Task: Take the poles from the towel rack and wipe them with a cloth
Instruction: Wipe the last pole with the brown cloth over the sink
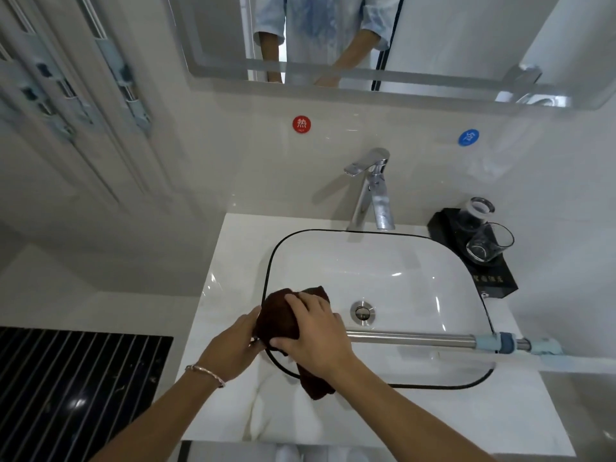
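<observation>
A silver metal pole with a pale blue plastic end fitting lies horizontally across the front of the white sink. A dark brown cloth is wrapped around the pole's left end. My right hand presses on the cloth from above and grips it around the pole. My left hand holds the cloth's left side, where the pole's tip is hidden. The towel rack with its remaining rails stands at the upper left.
A chrome faucet rises behind the sink. A black tray with two glasses sits on the right of the white countertop. A mirror hangs above. Dark striped flooring lies at the lower left.
</observation>
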Action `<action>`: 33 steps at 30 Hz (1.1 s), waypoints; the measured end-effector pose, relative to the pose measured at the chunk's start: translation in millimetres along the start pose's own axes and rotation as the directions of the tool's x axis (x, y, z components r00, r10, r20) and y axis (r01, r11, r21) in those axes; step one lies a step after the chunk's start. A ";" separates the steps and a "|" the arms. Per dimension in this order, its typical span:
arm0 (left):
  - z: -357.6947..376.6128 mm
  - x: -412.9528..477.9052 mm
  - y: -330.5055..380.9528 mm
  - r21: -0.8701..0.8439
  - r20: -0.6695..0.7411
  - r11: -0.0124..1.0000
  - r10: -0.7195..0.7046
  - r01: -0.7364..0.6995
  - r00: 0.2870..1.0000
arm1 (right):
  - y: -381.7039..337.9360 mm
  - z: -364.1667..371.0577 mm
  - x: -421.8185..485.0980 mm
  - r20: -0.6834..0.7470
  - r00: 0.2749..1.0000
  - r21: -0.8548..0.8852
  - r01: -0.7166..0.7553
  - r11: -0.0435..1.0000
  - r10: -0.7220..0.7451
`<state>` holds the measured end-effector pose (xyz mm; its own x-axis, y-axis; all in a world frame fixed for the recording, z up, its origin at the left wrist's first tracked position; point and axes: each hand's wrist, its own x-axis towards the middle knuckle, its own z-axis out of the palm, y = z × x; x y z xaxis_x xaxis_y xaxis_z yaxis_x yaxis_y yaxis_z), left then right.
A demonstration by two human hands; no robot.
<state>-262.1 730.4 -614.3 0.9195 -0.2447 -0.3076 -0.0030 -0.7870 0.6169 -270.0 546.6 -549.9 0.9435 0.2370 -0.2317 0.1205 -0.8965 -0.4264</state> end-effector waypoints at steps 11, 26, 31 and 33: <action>-49.5 -1.4 56.6 -0.060 0.100 0.991 0.127 -0.122 0.987 | 6.1 29.3 -7.8 -0.057 0.995 0.103 0.082 0.991 -0.077; 6.4 14.3 131.8 0.723 0.186 0.691 -0.165 -0.022 0.969 | 140.7 -24.8 -57.3 -0.208 0.978 0.079 0.006 0.997 0.010; 24.2 22.9 147.4 0.805 0.056 0.593 -0.115 0.024 0.992 | 187.1 -35.3 -76.4 -0.194 0.980 -0.164 -0.066 0.984 0.034; 26.0 27.8 149.4 0.811 0.049 0.585 -0.111 0.025 0.993 | 199.2 -39.7 -81.2 -0.109 0.993 -0.204 -0.063 0.977 0.041</action>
<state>-247.2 591.3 -549.5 0.8936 -0.1831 -0.4099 -0.2973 -0.9255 -0.2346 -310.3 333.9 -581.3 0.9756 0.1578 -0.1526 0.1214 -0.9671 -0.2237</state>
